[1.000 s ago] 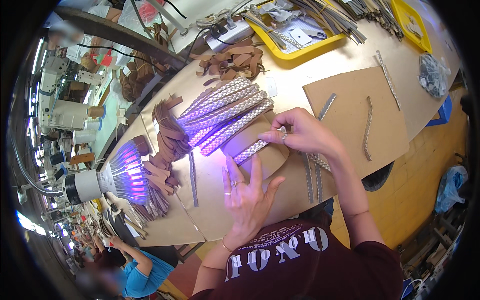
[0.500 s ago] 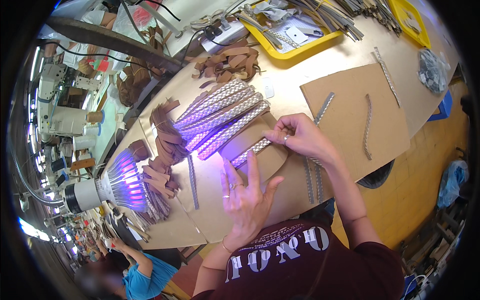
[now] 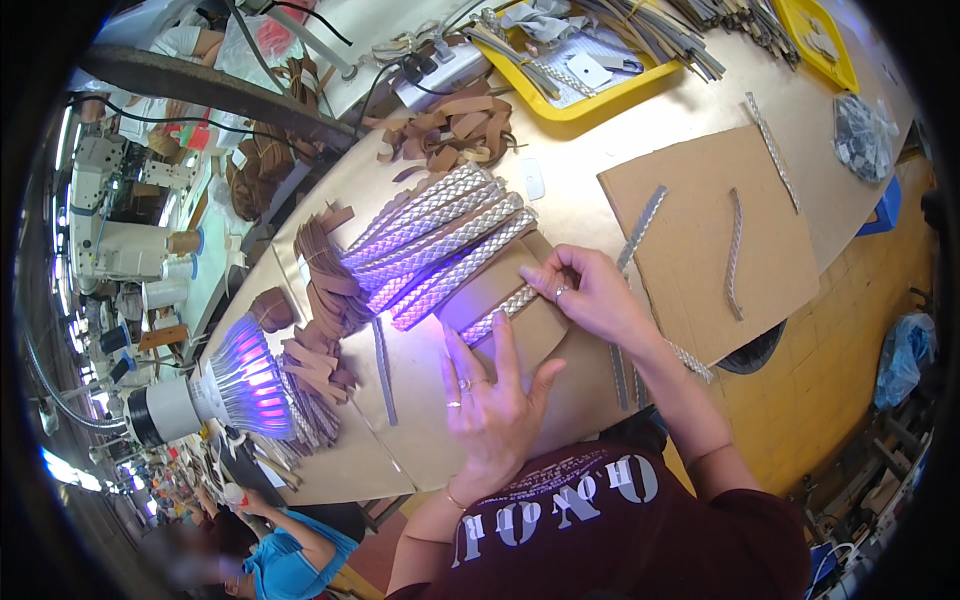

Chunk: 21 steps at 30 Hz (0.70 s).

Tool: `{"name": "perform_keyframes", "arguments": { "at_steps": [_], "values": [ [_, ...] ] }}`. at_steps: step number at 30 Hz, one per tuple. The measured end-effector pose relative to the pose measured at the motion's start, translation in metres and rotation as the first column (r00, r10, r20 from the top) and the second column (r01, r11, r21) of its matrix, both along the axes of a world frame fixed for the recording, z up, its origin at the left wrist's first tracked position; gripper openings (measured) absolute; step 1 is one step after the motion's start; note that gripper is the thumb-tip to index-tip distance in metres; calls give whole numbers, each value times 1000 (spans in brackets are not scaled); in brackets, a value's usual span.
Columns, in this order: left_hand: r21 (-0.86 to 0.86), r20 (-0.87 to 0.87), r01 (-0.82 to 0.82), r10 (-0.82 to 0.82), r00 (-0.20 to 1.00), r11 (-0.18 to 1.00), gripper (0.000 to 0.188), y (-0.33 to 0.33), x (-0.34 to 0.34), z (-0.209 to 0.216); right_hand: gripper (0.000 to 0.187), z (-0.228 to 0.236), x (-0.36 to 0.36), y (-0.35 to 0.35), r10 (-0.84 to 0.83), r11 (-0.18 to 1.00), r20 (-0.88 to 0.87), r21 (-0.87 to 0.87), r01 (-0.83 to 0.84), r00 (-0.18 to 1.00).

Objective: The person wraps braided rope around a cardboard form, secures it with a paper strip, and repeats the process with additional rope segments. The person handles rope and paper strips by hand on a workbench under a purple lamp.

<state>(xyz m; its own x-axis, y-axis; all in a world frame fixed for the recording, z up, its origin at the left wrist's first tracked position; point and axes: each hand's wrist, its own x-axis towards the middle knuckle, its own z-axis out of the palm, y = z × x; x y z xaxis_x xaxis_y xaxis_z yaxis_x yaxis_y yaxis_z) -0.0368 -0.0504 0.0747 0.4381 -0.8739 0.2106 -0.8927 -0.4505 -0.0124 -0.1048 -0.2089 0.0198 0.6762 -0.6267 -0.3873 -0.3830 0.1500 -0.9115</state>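
A pale braided strap [image 3: 515,302] lies across a flat brown piece [image 3: 545,335] on the table. My right hand [image 3: 592,298], thumb and fingertips together, pinches it. My left hand [image 3: 490,400] has its fingers spread, with fingertips resting on the strap's near-left part. A braided end [image 3: 690,362] shows beyond my right forearm; whether it belongs to the pinched strap is hidden. Just beyond my hands lies a row of silvery braided straps [image 3: 440,235], lit purple by a lamp [image 3: 245,380] at the left.
Brown strip bundles [image 3: 330,275] and loose brown scraps [image 3: 455,125] lie left and far. A cardboard sheet [image 3: 690,230] at right bears short braided pieces. Yellow trays [image 3: 570,105] stand at the back. A person in blue [image 3: 290,560] sits at lower left.
My right hand has shifted slightly nearer along the strap. A braided end now sticks out farther past my right forearm. My left hand stays nearly in place.
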Motion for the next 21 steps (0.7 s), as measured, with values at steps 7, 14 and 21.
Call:
{"name": "perform_keyframes", "arguments": {
  "at_steps": [7, 14, 21],
  "values": [
    [-22, 104, -26, 29, 994, 999, 71, -2, -4, -13, 42, -10, 1, 18, -109, 968, -96, -235, 84, 989],
    [-136, -11, 16, -17, 1000, 991, 69, 8, 1, -9, 32, -21, 3, 18, -140, 982, 94, -116, 150, 986],
    [-290, -161, -57, 10, 987, 955, 69, 46, 10, 16, 21, 45, -10, 4, -28, 995, 333, 99, -5, 943]
  ]
}}
